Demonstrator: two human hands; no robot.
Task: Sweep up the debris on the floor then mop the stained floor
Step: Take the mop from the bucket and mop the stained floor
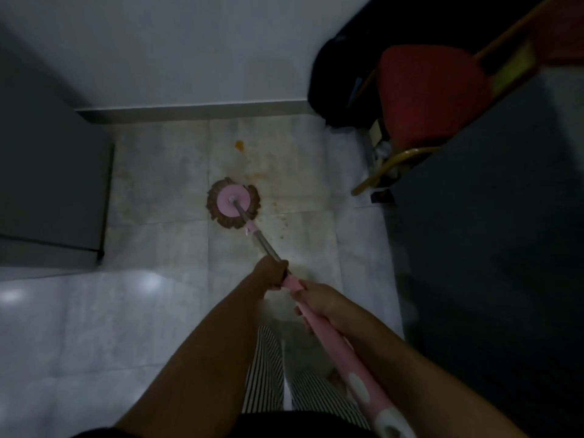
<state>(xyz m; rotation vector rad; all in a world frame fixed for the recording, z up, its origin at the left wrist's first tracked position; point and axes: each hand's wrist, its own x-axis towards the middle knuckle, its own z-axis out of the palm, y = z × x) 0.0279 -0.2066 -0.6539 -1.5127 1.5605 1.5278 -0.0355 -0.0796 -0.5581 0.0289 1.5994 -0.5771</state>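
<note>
A round mop head (233, 204) with a pink disc and brown strands lies flat on the pale tiled floor (158, 311). Its metal and pink handle (322, 330) runs back toward me. My left hand (272, 273) grips the handle where metal meets pink. Just behind it, my right hand (317, 303) holds the pink part. An orange stain (239, 145) sits beyond the mop, near the wall. Brownish smears (257, 176) and small spots (281, 221) lie right of the mop head.
A grey cabinet (47, 169) stands on the left. On the right are a red-seated chair (423, 96) with yellow legs, a black bag (335, 83) and a dark surface (489, 232). A white wall with a baseboard (196, 110) closes the far side.
</note>
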